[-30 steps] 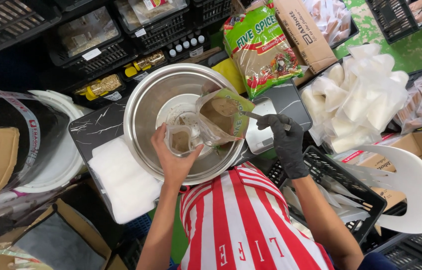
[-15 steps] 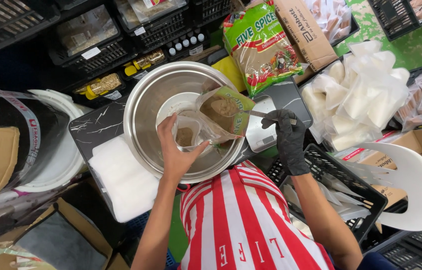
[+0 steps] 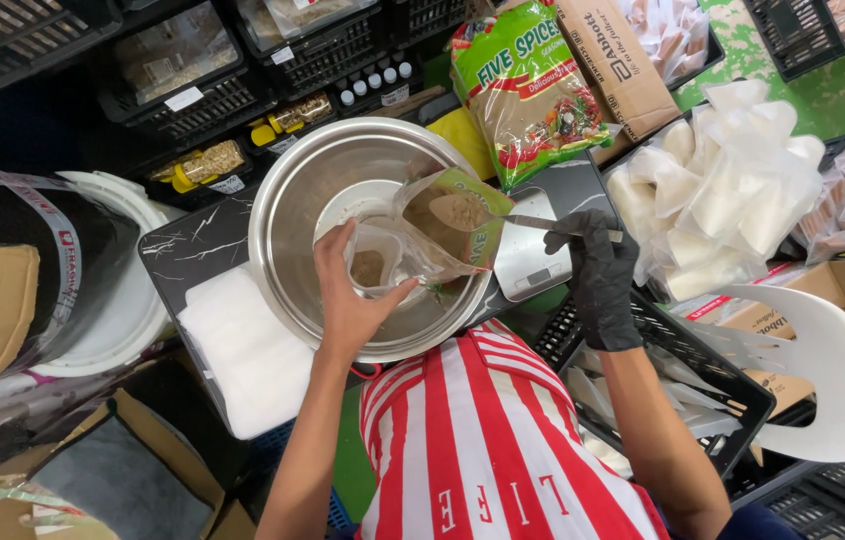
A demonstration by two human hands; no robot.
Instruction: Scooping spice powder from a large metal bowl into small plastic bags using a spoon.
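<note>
My bare left hand [image 3: 351,300] holds a small clear plastic bag [image 3: 375,262] with a little brown powder in it, inside a large steel bowl [image 3: 293,190]. In its black glove, my right hand [image 3: 598,275] grips a metal spoon [image 3: 503,218] heaped with brown powder. The spoon's bowl hovers at the mouth of an open spice pouch [image 3: 458,225] that lies in the steel bowl, just right of the small bag. The bowl rests on a dark marble-look board [image 3: 188,245]. A small silver scale [image 3: 533,265] sits partly under the spoon handle.
A big green-and-red spice bag [image 3: 528,85] leans behind the bowl. A heap of filled white packets [image 3: 728,190] lies right, beside a cardboard box [image 3: 618,60]. Black crates [image 3: 183,70] stand behind; a stack of white sheets [image 3: 248,345] lies left, a white chair [image 3: 823,370] right.
The spoon has come up out of the spice pouch with a heap of powder. My left hand has shifted the small bag slightly right, nearer the pouch.
</note>
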